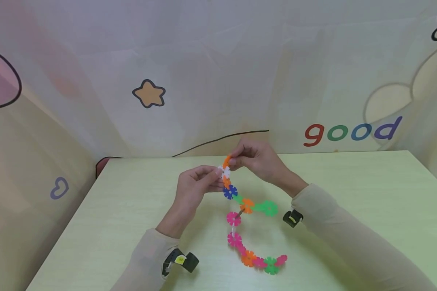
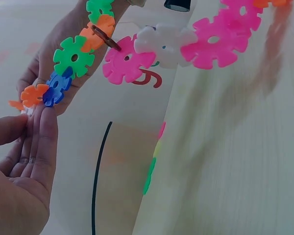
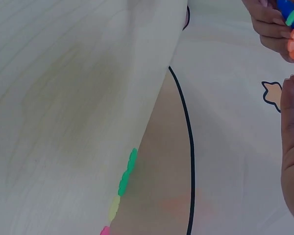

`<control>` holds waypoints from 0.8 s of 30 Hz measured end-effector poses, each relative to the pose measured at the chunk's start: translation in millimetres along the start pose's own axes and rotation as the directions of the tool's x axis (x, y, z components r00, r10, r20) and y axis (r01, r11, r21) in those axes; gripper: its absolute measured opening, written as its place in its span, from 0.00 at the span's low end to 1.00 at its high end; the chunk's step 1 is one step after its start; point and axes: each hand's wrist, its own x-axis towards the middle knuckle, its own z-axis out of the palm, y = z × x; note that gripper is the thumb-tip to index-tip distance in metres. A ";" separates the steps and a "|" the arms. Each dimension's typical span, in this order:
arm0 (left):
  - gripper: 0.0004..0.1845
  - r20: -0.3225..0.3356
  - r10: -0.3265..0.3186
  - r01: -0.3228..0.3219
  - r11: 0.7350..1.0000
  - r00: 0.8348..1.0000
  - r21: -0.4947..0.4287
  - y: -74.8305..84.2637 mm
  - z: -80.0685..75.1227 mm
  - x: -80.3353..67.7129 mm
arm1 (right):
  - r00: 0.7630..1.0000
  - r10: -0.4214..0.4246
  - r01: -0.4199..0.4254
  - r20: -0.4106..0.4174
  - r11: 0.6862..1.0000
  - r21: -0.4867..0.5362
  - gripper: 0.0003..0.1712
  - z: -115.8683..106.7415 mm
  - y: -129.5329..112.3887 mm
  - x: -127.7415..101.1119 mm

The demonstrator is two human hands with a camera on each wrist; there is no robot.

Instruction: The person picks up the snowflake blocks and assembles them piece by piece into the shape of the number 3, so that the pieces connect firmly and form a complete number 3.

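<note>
A chain of notched plastic flower discs hangs from both hands, with a blue disc (image 1: 230, 192) near its upper part. My left hand (image 1: 189, 190) pinches a white disc (image 1: 224, 172) between thumb and fingers. Just above, my right hand (image 1: 258, 161) pinches the orange disc (image 1: 227, 161) at the chain's top end. A green disc (image 1: 270, 208) ends a short branch to the right. Below, pink discs (image 1: 234, 239) lead down to an orange disc (image 1: 249, 258) and another green disc (image 1: 271, 266). A brown disc (image 2: 105, 36) shows edge-on in the left wrist view.
The pale wood-grain table (image 1: 349, 194) stands against a printed cloth backdrop (image 1: 218, 81) with a star and the word "good". Green (image 3: 129, 171) and yellow scalloped shapes (image 3: 114, 208) show along the table's edge in the right wrist view. Each wrist wears a black camera (image 1: 293, 218).
</note>
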 end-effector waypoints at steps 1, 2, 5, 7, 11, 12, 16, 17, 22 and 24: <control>0.10 0.000 0.000 0.000 1.000 1.000 -0.003 0.0 0.1 -0.2 | 1.000 0.008 -0.008 -0.004 1.000 -0.002 0.06 0.4 0.2 -0.5; 0.10 0.001 0.000 0.000 1.000 1.000 -0.007 0.0 0.2 -0.3 | 1.000 0.013 -0.013 -0.006 1.000 -0.005 0.06 0.5 0.6 -1.0; 0.10 0.013 0.003 -0.003 1.000 1.000 -0.019 -0.4 0.1 -0.8 | 1.000 0.025 -0.025 0.003 1.000 -0.008 0.05 -1.1 1.4 -1.3; 0.10 0.029 0.004 -0.003 0.999 1.000 -0.034 -1.1 -0.2 -0.9 | 0.999 0.032 -0.032 0.021 0.999 -0.007 0.05 -3.7 1.4 -1.1; 0.11 0.060 0.010 -0.008 0.999 0.998 -0.032 -2.2 -1.4 -0.7 | 0.997 0.038 -0.036 0.064 0.999 -0.032 0.05 -9.9 0.0 0.2; 0.11 0.064 0.012 -0.010 1.000 0.998 -0.024 -2.2 -1.6 -0.7 | 0.996 0.040 -0.037 0.079 0.999 -0.039 0.05 -10.9 -0.6 0.9; 0.12 0.072 0.023 -0.024 1.000 0.997 0.012 -2.6 -2.2 -0.6 | 0.988 0.070 -0.060 0.135 0.995 -0.077 0.05 -12.9 -3.3 4.8; 0.12 0.074 0.026 -0.027 0.999 0.997 0.019 -2.7 -2.2 -0.5 | 0.986 0.082 -0.070 0.147 0.994 -0.085 0.05 -13.1 -4.2 5.6; 0.10 0.080 0.031 -0.034 0.998 0.996 0.044 -3.0 -2.1 -0.6 | 0.974 0.135 -0.109 0.183 0.983 -0.148 0.06 -13.7 -7.9 9.0; 0.10 0.081 0.028 -0.032 0.998 0.996 0.056 -2.7 -2.0 -0.6 | 0.970 0.149 -0.113 0.191 0.975 -0.191 0.06 -14.4 -9.0 10.0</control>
